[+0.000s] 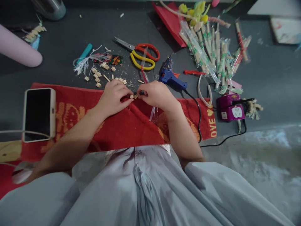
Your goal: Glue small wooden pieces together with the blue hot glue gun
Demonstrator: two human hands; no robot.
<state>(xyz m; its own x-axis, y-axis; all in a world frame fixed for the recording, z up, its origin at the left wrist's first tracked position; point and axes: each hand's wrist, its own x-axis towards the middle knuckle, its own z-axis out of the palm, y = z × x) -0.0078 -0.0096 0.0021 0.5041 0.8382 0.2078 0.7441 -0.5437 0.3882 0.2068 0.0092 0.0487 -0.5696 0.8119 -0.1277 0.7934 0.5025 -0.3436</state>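
Observation:
Between my fingertips is a small pale wooden piece (134, 96), too small to make out in detail. My left hand (115, 96) pinches it from the left, thumb and forefinger closed. From the other side my right hand (154, 93) grips its right end, fingers curled in. Both hands rest over a red towel (122, 131) with orange patterns. Small pale wooden bits (96, 75) lie scattered just beyond my left hand. A blue glue gun (172, 77) lies beyond my right hand, and scissors (142, 56) with red and yellow handles lie further back.
A phone (39, 114) lies on the towel's left end. Wrapped stick bundles (218, 53) spread across the back right, near a purple power socket (230, 108) with black cables. A pink cylinder (20, 47) and a metal container (50, 8) stand at the left. White threads (84, 64) lie behind the bits.

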